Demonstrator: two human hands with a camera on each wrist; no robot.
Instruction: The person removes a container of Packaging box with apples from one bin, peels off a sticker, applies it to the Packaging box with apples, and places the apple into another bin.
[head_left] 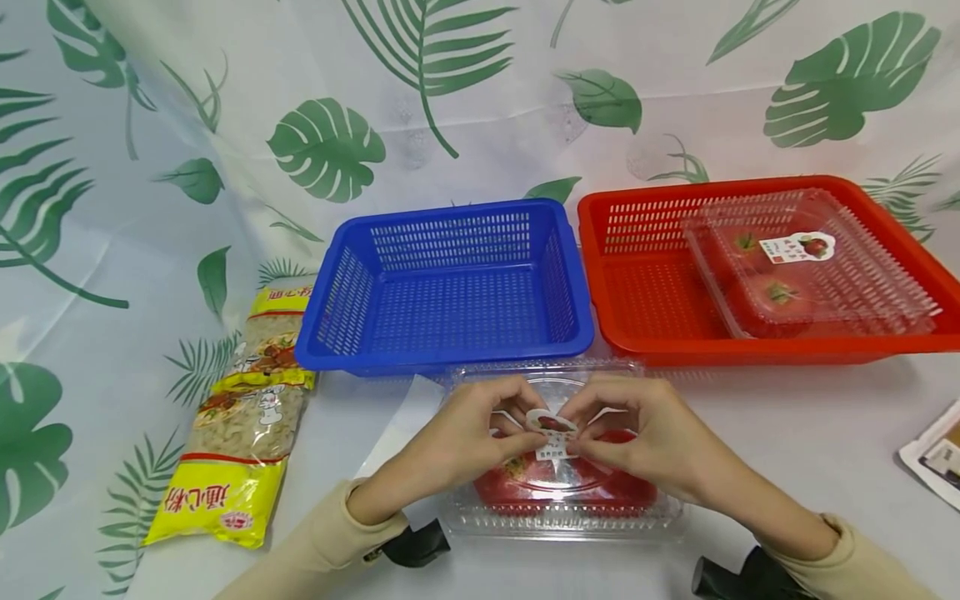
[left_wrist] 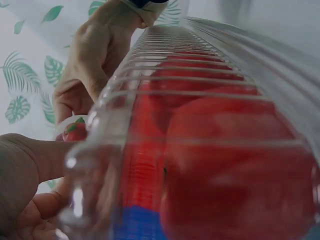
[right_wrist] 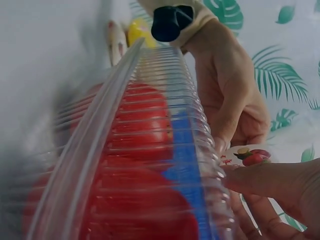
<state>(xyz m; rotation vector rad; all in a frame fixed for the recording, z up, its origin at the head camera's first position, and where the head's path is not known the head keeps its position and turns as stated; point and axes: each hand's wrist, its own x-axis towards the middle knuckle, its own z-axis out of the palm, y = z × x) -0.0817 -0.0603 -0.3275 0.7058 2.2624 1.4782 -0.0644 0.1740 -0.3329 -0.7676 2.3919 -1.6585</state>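
Observation:
A clear plastic clamshell box (head_left: pixel 562 523) with red tomatoes (head_left: pixel 498 493) inside lies shut in front of me. Over its lid, both hands hold a small white label with a tomato picture (head_left: pixel 552 451). My left hand (head_left: pixel 468 425) pinches the label's left edge between thumb and fingers. On the other edge, the thumb and fingers of my right hand (head_left: pixel 648 429) pinch it too. The right wrist view shows the printed face of the label (right_wrist: pixel 254 156) close to the ridged lid, and the tomatoes (right_wrist: pixel 142 120) through the box's side.
Behind the box stands a blue basket (head_left: pixel 450 360). A red basket (head_left: pixel 637 292) to its right holds another labelled tomato box (head_left: pixel 847 283). Two yellow-ended bags of macaroni (head_left: pixel 232 492) lie at left. White paper (head_left: pixel 401 421) lies beneath my left forearm; a brown-and-white packet (head_left: pixel 941 454) sits far right.

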